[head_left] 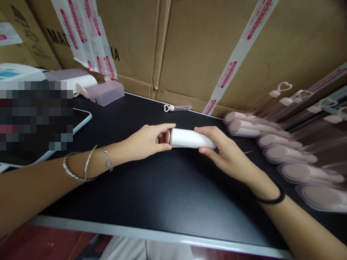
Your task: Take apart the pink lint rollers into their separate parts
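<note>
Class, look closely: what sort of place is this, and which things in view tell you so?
Probably a small packing or assembly station, though the picture can't confirm which: taped cardboard stands behind the black table, and several similar pink pieces line its right side.

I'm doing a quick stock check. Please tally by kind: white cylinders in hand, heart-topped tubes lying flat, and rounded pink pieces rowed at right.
White cylinder in hand: 1
Heart-topped tube lying flat: 1
Rounded pink pieces: 6 visible, blurred
Total: 8
</note>
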`<action>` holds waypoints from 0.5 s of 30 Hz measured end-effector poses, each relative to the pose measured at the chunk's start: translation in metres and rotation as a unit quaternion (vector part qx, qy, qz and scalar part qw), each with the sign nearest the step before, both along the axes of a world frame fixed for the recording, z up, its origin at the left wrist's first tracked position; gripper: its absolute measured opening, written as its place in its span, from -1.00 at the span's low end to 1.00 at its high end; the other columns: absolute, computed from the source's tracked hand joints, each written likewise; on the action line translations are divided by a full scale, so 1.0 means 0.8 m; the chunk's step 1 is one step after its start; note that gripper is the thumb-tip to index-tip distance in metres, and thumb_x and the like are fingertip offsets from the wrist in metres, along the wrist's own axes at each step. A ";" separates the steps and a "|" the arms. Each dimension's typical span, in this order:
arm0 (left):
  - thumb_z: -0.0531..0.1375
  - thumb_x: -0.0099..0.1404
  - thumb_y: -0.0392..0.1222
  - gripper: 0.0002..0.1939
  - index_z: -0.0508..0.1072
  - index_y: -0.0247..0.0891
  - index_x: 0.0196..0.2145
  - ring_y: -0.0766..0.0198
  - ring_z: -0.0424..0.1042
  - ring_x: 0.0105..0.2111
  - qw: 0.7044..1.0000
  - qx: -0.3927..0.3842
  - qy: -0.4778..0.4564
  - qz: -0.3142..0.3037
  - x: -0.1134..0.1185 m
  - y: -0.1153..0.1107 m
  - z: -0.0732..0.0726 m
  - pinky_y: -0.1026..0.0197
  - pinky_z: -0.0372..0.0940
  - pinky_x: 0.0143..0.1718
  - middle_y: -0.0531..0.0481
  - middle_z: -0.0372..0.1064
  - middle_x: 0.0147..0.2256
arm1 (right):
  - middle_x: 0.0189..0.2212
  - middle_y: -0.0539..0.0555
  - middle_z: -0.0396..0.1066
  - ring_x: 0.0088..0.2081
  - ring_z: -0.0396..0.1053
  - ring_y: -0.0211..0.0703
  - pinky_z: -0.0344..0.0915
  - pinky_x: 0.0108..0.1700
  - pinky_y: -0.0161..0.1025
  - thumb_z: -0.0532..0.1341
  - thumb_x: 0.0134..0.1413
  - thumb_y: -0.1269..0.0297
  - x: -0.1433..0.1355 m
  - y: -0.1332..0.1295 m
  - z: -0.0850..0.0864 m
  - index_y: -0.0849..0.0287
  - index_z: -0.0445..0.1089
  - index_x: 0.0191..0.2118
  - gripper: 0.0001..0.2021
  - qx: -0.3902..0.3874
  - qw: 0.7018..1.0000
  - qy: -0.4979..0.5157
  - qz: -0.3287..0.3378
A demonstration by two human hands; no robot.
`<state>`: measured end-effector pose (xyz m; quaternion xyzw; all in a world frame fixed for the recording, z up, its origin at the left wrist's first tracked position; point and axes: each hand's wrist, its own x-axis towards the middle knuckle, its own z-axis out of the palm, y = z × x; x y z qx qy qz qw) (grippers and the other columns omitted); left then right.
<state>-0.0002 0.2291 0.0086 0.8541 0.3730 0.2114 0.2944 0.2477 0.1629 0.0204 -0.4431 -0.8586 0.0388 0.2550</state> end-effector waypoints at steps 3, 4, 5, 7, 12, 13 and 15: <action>0.23 0.11 -0.13 -0.36 0.25 -0.22 0.16 0.31 0.42 -0.38 1.000 -0.010 -0.013 -0.013 -0.002 0.001 -0.002 0.24 0.32 -0.26 0.01 0.49 -0.25 | 0.03 0.19 0.26 0.05 0.25 -0.05 0.21 0.08 -0.05 0.10 0.18 0.17 -0.002 -0.002 0.003 0.10 0.13 0.16 -0.56 0.012 1.000 -0.012 0.005; 0.23 0.12 -0.14 -0.36 0.25 -0.22 0.16 0.30 0.44 -0.36 0.999 -0.015 -0.021 -0.020 -0.002 0.002 -0.003 0.24 0.32 -0.24 0.00 0.49 -0.22 | 0.02 0.19 0.26 0.05 0.25 -0.05 0.21 0.08 -0.06 0.10 0.18 0.17 -0.003 -0.003 0.003 0.11 0.13 0.15 -0.57 0.015 1.000 -0.013 0.005; 0.23 0.12 -0.15 -0.37 0.25 -0.22 0.16 0.30 0.45 -0.33 0.999 -0.022 -0.029 -0.025 -0.002 0.002 -0.003 0.24 0.33 -0.22 -0.01 0.48 -0.21 | 0.02 0.19 0.26 0.04 0.26 -0.06 0.22 0.08 -0.07 0.10 0.18 0.18 -0.004 -0.004 0.003 0.12 0.14 0.15 -0.57 0.015 1.000 -0.013 0.004; 0.22 0.13 -0.17 -0.39 0.25 -0.23 0.15 0.29 0.47 -0.30 0.998 -0.035 -0.038 -0.027 -0.002 0.003 -0.004 0.24 0.33 -0.20 -0.01 0.48 -0.22 | 0.01 0.19 0.26 0.02 0.27 -0.06 0.22 0.06 -0.10 0.11 0.18 0.18 -0.006 -0.006 0.001 0.14 0.13 0.15 -0.56 0.009 1.000 -0.007 -0.001; 0.23 0.13 -0.17 -0.42 0.27 -0.23 0.12 0.29 0.48 -0.32 0.997 -0.058 -0.034 -0.031 -0.002 0.004 0.000 0.24 0.34 -0.21 0.03 0.49 -0.29 | 0.01 0.19 0.27 0.01 0.28 -0.08 0.23 0.06 -0.13 0.08 0.19 0.17 -0.005 -0.004 -0.006 0.15 0.10 0.16 -0.55 -0.010 1.000 -0.003 -0.004; 0.23 0.13 -0.17 -0.41 0.26 -0.23 0.13 0.29 0.48 -0.30 0.997 -0.057 -0.034 -0.032 -0.002 0.004 0.001 0.24 0.34 -0.19 0.02 0.49 -0.27 | 0.01 0.19 0.27 0.01 0.27 -0.08 0.22 0.07 -0.13 0.09 0.19 0.17 -0.004 -0.003 -0.006 0.15 0.10 0.16 -0.56 -0.008 1.000 -0.004 0.000; 0.23 0.13 -0.17 -0.39 0.24 -0.24 0.15 0.28 0.48 -0.27 0.998 -0.046 -0.029 -0.028 -0.003 0.005 0.001 0.22 0.33 -0.15 -0.01 0.50 -0.22 | 0.02 0.19 0.26 0.03 0.26 -0.07 0.21 0.07 -0.13 0.09 0.19 0.17 -0.002 -0.002 -0.004 0.15 0.11 0.16 -0.56 0.002 1.000 -0.010 0.007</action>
